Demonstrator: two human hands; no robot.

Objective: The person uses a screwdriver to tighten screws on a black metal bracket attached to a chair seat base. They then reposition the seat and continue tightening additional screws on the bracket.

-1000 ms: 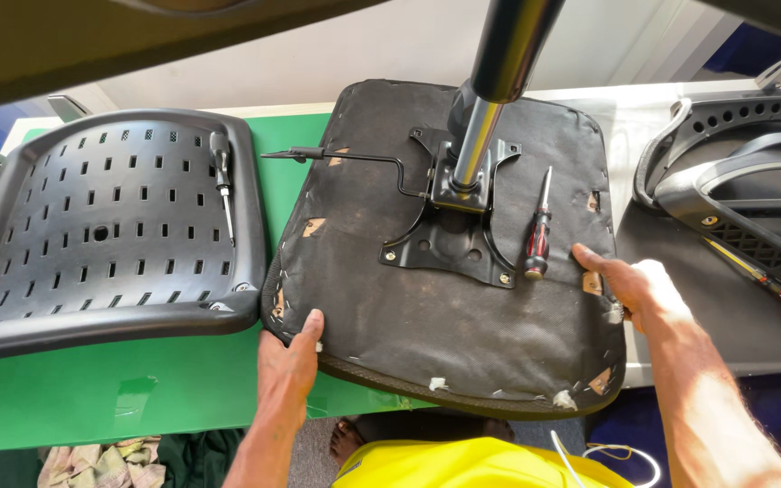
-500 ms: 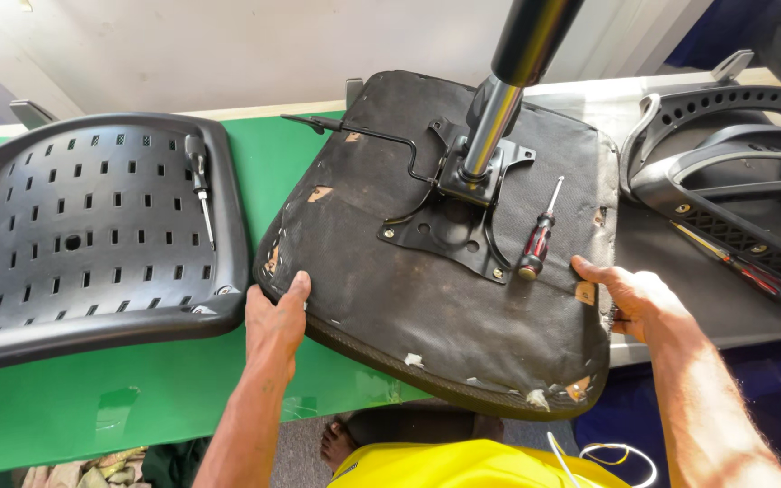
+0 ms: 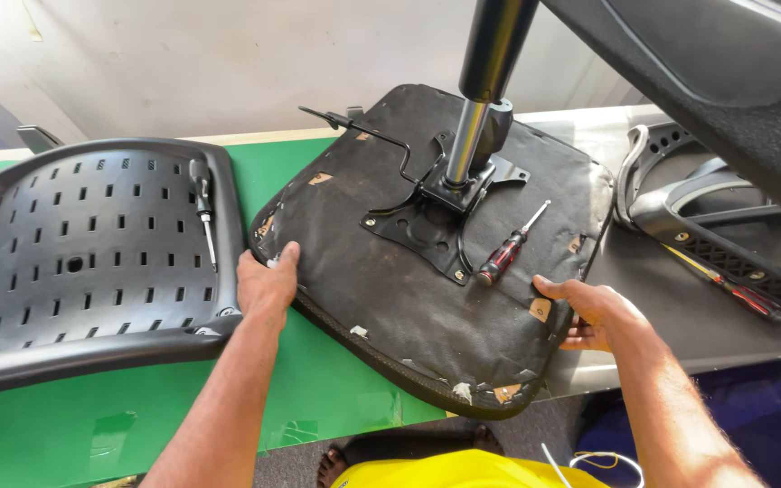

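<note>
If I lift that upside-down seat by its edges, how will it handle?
The seat will probably stay stiff, since both hands grip opposite edges without it sagging. The metal post standing on its plate likely makes it top-heavy. The loose screwdriver may roll off if it tilts.

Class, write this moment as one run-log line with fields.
left hand: gripping seat base left edge | right hand: gripping its right edge | red-handled screwdriver: lying on it | perforated shell: beside it
</note>
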